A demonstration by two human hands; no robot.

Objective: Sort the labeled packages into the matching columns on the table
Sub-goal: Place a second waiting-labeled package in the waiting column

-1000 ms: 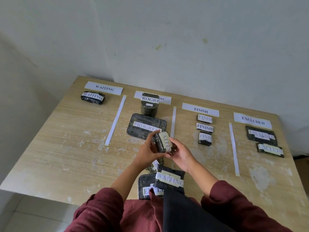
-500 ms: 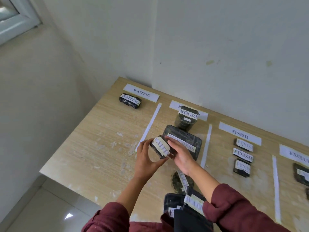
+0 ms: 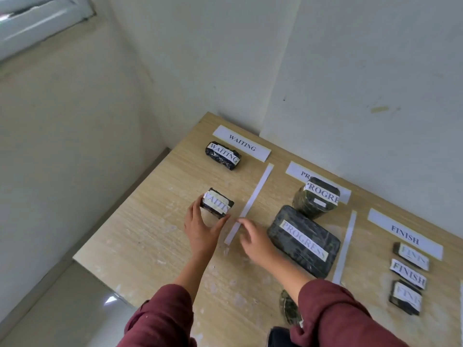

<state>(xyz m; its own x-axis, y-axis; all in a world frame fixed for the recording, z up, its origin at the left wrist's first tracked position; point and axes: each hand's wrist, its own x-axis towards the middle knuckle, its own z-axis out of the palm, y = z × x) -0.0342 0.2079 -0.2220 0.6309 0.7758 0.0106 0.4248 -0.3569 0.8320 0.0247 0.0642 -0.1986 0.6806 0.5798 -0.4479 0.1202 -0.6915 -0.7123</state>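
Observation:
A small dark package labelled WAITING rests on the wooden table in the WAITING column. My left hand cups its near side, thumb and fingers around it. My right hand hovers just right of it over the paper divider strip, fingers apart and holding nothing. Another WAITING package lies farther back, below the WAITING header. Two PROGRESS packages, one upright and one flat, sit in the second column. Three FINISH packages line the third.
The table's left edge drops to a tiled floor. Walls stand close behind and to the left. A dark package lies near my right sleeve at the front edge. A second divider strip separates PROGRESS from FINISH.
Both hands carried the WAITING package left from above the flat PROGRESS package into the WAITING column. My right hand has let go of it; my view has swung left.

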